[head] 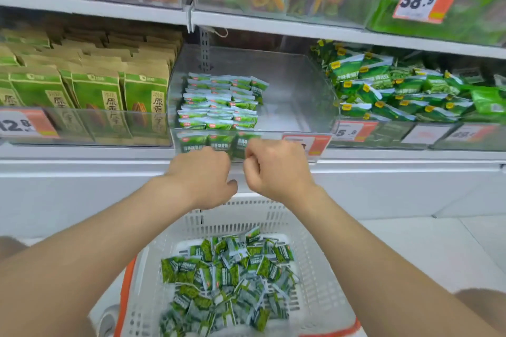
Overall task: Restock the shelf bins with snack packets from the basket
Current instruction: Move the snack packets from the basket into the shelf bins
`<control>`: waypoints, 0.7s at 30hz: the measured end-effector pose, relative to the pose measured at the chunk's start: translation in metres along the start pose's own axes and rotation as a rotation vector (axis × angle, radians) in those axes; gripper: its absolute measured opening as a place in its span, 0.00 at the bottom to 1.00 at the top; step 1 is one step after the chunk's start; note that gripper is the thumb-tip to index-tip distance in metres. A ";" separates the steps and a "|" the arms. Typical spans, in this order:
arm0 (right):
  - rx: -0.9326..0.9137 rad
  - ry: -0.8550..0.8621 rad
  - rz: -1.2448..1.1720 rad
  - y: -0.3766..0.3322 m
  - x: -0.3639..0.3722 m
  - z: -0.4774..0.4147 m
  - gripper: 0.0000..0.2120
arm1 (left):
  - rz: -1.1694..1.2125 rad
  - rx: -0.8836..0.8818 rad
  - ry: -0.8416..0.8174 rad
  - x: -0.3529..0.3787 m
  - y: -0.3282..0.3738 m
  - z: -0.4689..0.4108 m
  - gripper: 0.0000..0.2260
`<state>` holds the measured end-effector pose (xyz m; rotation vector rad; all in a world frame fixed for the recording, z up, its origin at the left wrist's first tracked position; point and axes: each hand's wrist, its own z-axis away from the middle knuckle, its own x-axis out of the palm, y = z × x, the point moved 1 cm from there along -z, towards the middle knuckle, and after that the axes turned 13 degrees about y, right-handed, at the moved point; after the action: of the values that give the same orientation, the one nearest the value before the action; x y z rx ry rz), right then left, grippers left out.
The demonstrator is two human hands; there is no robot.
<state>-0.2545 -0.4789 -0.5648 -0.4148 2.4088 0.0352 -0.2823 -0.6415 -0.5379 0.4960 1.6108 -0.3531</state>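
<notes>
Small green snack packets (227, 279) lie loose in a white plastic basket (315, 268) below my arms. A clear shelf bin (295, 96) holds neat rows of the same green packets (219, 101) along its left side, while its right side is bare. My left hand (202, 175) and my right hand (276, 169) hover side by side in front of the bin's front wall. Both have their fingers curled in. No packet shows in either hand, and the fingertips are hidden.
Brown and green paper bags (95, 90) fill the bin to the left. Darker green packets (397, 90) are heaped in the bin to the right. Orange price tags (306, 145) hang on the bin fronts. Another shelf (273, 22) runs above.
</notes>
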 end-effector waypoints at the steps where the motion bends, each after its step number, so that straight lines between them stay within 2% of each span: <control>1: -0.001 -0.162 0.020 0.002 0.005 0.018 0.12 | -0.034 0.058 -0.116 0.012 0.003 0.006 0.14; 3: 0.044 -0.573 0.082 0.009 0.020 0.054 0.11 | -0.081 0.175 -0.274 0.037 0.009 0.016 0.13; 5: 0.142 -0.875 0.094 0.019 0.041 0.096 0.09 | -0.094 0.270 -0.372 0.062 0.015 0.023 0.12; 8: 0.307 -1.111 0.108 0.031 0.073 0.157 0.07 | -0.119 0.367 -0.471 0.095 0.023 0.027 0.10; 10: 0.352 -1.222 0.138 0.034 0.093 0.188 0.07 | -0.166 0.399 -0.513 0.111 0.025 0.025 0.10; 12: 0.335 -1.293 0.144 0.028 0.114 0.207 0.11 | -0.199 0.400 -0.557 0.123 0.023 0.020 0.09; 13: 0.310 -1.287 0.124 0.023 0.125 0.213 0.16 | -0.225 0.394 -0.565 0.127 0.020 0.017 0.07; 17: 0.163 -1.057 -0.033 -0.007 0.171 0.218 0.41 | -0.303 0.360 -0.593 0.136 -0.003 0.006 0.07; 19: 0.130 -1.018 -0.065 -0.018 0.189 0.217 0.45 | -0.314 0.331 -0.621 0.140 -0.016 0.003 0.07; 21: 0.098 -1.073 0.017 -0.022 0.203 0.220 0.44 | -0.291 0.306 -0.630 0.143 -0.027 0.001 0.07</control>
<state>-0.2550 -0.5280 -0.8609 -0.2308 1.3483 0.1140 -0.3037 -0.6500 -0.6818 0.3289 1.0126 -0.8899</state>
